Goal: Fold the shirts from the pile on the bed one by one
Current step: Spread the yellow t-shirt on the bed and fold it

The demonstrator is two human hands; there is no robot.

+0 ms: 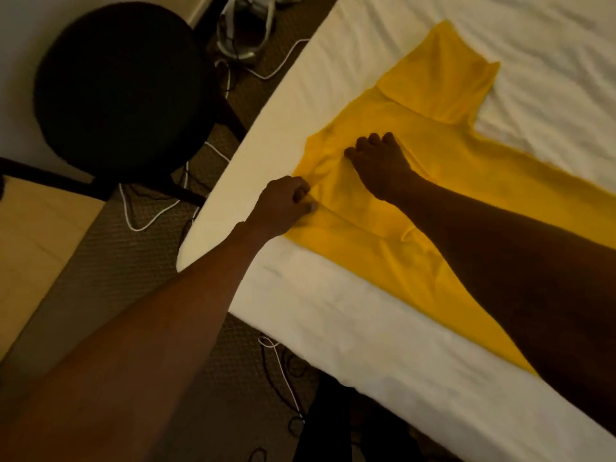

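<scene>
White-sheeted bed (pixel 366 328), lightly creased, with one rounded corner jutting out at left. Carries a yellow shirt (pixel 416 195) spread flat straight on the sheet, close to the near edge, one sleeve reaching up the bed. Stands on brown carpeted floor (pixel 133 278). Bears, on that floor just beside the bed, white cables (pixel 150 218) in loose loops, thin dark cables (pixel 286 371), a black round stool (pixel 123 85) on dark legs, and a pale-strapped thing (pixel 246 28) too blurred to identify.
</scene>
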